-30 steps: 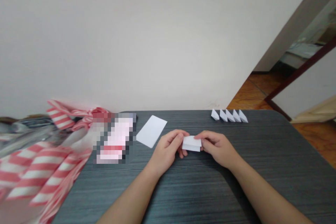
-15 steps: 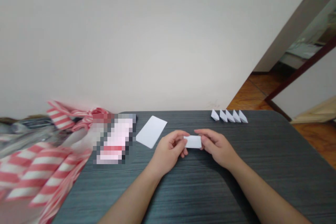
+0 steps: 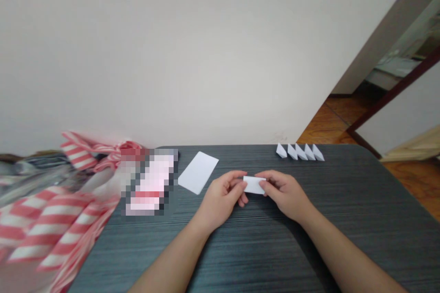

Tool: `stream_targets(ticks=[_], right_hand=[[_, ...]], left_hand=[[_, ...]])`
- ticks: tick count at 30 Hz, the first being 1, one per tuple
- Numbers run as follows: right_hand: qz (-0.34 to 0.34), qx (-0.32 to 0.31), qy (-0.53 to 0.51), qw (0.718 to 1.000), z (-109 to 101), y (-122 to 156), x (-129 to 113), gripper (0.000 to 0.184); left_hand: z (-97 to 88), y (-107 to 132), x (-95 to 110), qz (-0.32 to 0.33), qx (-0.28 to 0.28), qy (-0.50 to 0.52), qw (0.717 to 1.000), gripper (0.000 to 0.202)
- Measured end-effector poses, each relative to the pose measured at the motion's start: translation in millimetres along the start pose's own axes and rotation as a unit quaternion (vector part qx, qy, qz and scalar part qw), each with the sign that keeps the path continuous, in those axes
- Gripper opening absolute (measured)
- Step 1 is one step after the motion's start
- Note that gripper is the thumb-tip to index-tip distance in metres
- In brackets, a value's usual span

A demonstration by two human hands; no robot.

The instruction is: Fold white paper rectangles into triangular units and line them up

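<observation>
Both of my hands pinch a small folded white paper strip [image 3: 253,184] just above the dark wood-grain table [image 3: 261,247]. My left hand [image 3: 223,197] grips its left end with curled fingers. My right hand [image 3: 283,194] holds the right end, thumb pressed along the fold. A flat white paper rectangle [image 3: 198,172] lies on the table to the left of my hands. Several small folded white paper triangles [image 3: 300,151] stand in a row at the table's far edge, right of my hands.
A blurred-out pink and white object [image 3: 151,183] lies left of the paper rectangle. Red-and-white striped cloth [image 3: 44,219] is heaped at the table's left side. A plain wall stands behind the table. A doorway and orange floor [image 3: 330,123] show at the right.
The paper piece was folded flatter, from a doubled flap into a narrow strip. My right thumb has slid further over it. Both hands stay in the same place.
</observation>
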State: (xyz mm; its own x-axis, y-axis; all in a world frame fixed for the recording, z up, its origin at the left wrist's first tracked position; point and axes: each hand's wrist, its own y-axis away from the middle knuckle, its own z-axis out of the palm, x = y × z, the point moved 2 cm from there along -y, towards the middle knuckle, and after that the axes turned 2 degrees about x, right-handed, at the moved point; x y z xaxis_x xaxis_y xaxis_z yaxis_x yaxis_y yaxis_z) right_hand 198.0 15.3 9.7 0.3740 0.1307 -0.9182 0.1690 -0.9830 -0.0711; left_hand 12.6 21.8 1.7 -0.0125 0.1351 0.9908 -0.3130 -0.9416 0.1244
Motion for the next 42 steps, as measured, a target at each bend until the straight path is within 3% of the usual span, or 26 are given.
stream_targets(ticks=[5, 21, 34, 42], right_hand=[[0.004, 0.029, -0.002, 1.000, 0, 0, 1, 0.020], [-0.012, 0.009, 0.023, 1.000, 0, 0, 5, 0.021], [-0.117, -0.057, 0.051, 0.990, 2, -3, -14, 0.016], [-0.140, -0.040, 0.043, 0.988, 5, -4, -12, 0.012]], left_hand=[[-1.6, 0, -1, 0.004, -0.018, -0.064, 0.998, 0.029], [-1.1, 2, 0, 0.018, -0.010, -0.098, 0.995, 0.028], [1.1, 6, 6, 0.079, -0.049, -0.229, 0.969, 0.026], [2.6, 8, 10, 0.121, -0.057, -0.288, 0.948, 0.029]])
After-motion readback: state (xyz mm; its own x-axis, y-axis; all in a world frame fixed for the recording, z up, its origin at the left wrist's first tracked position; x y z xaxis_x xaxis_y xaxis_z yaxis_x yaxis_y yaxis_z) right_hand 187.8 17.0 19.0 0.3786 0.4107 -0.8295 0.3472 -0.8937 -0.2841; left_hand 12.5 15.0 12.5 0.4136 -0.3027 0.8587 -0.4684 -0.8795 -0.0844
